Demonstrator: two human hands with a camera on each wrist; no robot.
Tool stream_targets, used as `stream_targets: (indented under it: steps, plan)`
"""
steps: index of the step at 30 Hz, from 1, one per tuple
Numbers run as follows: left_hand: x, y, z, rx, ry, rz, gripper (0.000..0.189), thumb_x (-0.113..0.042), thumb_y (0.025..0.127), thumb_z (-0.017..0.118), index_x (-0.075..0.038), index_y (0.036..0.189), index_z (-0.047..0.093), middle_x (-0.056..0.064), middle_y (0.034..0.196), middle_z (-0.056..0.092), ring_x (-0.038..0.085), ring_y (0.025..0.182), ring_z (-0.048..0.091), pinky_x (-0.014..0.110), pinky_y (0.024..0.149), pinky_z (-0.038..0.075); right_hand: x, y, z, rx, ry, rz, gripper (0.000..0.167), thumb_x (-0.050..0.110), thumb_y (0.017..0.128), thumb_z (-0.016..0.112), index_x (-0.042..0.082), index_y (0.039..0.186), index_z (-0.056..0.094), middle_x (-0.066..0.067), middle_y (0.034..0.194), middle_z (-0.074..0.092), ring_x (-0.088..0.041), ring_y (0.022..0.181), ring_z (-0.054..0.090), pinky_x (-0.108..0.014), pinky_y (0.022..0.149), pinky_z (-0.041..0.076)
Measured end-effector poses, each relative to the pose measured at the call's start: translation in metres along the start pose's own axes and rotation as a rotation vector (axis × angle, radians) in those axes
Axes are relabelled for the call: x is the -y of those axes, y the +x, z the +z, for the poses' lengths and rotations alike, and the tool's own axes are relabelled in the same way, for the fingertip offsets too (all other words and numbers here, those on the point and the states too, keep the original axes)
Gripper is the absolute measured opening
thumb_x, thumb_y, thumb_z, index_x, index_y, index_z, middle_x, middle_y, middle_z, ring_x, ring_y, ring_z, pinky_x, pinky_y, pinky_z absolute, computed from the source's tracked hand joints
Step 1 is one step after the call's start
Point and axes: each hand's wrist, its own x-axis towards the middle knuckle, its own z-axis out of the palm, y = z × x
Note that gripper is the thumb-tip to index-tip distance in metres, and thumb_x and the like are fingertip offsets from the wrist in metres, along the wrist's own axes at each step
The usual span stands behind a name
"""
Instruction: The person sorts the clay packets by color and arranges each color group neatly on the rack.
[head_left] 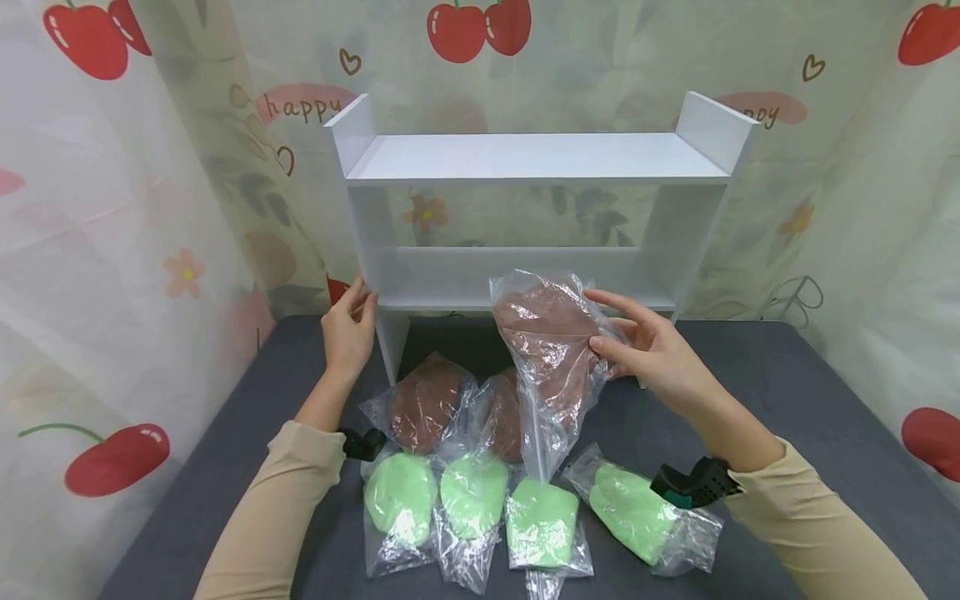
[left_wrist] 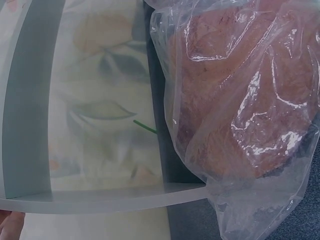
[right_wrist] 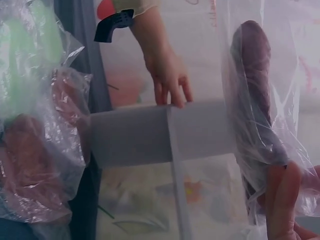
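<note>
My left hand (head_left: 349, 327) touches the outer side of the left panel of a white shelf unit (head_left: 540, 158), its fingers at the panel's edge. In the left wrist view only fingertips (left_wrist: 11, 226) show beside the panel. My right hand (head_left: 660, 350) pinches the right side of a clear plastic bag with a soft-looking brown item (head_left: 551, 342) inside, held up before the middle shelf. Seen edge-on in the right wrist view, that brown item (right_wrist: 252, 75) looks fairly flat. What exactly it is I cannot tell.
Two more bagged brown items (head_left: 427, 408) lie in front of the shelf unit's bottom. Nearer, several bagged light green items (head_left: 401, 500) lie in a row on the dark table (head_left: 765, 400). Patterned curtains (head_left: 862, 208) surround the table at the back and sides.
</note>
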Motion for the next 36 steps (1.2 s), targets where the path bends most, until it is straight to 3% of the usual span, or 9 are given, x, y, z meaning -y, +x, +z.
stream_targets:
  steps: [3, 5, 7, 14, 22, 29, 36]
  plan:
    - [0.000, 0.000, 0.000, 0.003, -0.002, -0.002, 0.042, -0.012, 0.094, 0.055, -0.006, 0.135, 0.050, 0.022, 0.125, 0.059, 0.033, 0.110, 0.062, 0.044, 0.090, 0.052, 0.007, 0.002, 0.002, -0.014, 0.025, -0.039, 0.051, 0.018, 0.094, 0.056, 0.023, 0.142, 0.041, -0.005, 0.154, 0.025, -0.008, 0.112, 0.056, -0.028, 0.069, 0.056]
    - [0.000, -0.001, 0.000, 0.008, -0.002, -0.003, 0.042, -0.012, 0.094, 0.055, -0.006, 0.135, 0.049, 0.021, 0.126, 0.058, 0.033, 0.111, 0.061, 0.044, 0.091, 0.052, 0.011, 0.002, 0.003, -0.019, 0.025, -0.075, 0.047, 0.016, 0.095, 0.055, 0.021, 0.140, 0.044, -0.008, 0.154, 0.027, -0.001, 0.094, 0.059, -0.028, 0.068, 0.056]
    - [0.000, -0.001, 0.000, 0.008, -0.003, -0.002, 0.042, -0.012, 0.094, 0.055, -0.006, 0.135, 0.049, 0.021, 0.127, 0.058, 0.033, 0.111, 0.061, 0.044, 0.091, 0.052, 0.014, 0.003, 0.003, -0.019, 0.025, -0.110, 0.045, 0.014, 0.095, 0.054, 0.020, 0.138, 0.046, -0.009, 0.153, 0.027, -0.003, 0.090, 0.059, -0.027, 0.067, 0.056]
    - [0.000, -0.001, 0.002, -0.007, -0.006, 0.013, 0.042, -0.010, 0.094, 0.055, -0.005, 0.135, 0.050, 0.022, 0.125, 0.058, 0.034, 0.109, 0.062, 0.045, 0.089, 0.052, 0.030, 0.005, 0.005, -0.042, 0.031, -0.164, 0.040, 0.013, 0.094, 0.055, 0.019, 0.134, 0.052, -0.004, 0.148, 0.036, -0.004, 0.089, 0.060, -0.025, 0.067, 0.056]
    - [0.000, -0.001, 0.001, -0.009, -0.005, 0.013, 0.041, -0.011, 0.094, 0.055, -0.006, 0.134, 0.050, 0.021, 0.124, 0.060, 0.033, 0.109, 0.062, 0.045, 0.088, 0.053, 0.053, 0.011, 0.007, -0.082, 0.123, -0.236, 0.037, 0.007, 0.092, 0.056, 0.022, 0.125, 0.060, 0.001, 0.138, 0.045, -0.006, 0.083, 0.064, -0.023, 0.066, 0.056]
    - [0.000, -0.002, 0.001, -0.003, -0.009, 0.005, 0.041, -0.011, 0.094, 0.054, -0.006, 0.135, 0.050, 0.022, 0.124, 0.060, 0.033, 0.109, 0.062, 0.044, 0.089, 0.052, 0.070, 0.028, 0.007, -0.100, 0.229, -0.298, 0.035, 0.005, 0.090, 0.058, 0.021, 0.121, 0.064, 0.001, 0.120, 0.058, -0.007, 0.077, 0.063, -0.020, 0.066, 0.056]
    - [-0.001, -0.002, 0.000, -0.005, 0.000, 0.011, 0.042, -0.009, 0.094, 0.055, -0.005, 0.135, 0.049, 0.024, 0.123, 0.060, 0.035, 0.108, 0.062, 0.046, 0.087, 0.053, 0.087, 0.051, 0.011, -0.128, 0.359, -0.305, 0.032, 0.005, 0.089, 0.061, 0.017, 0.118, 0.065, -0.003, 0.107, 0.061, -0.009, 0.075, 0.063, -0.021, 0.064, 0.056]
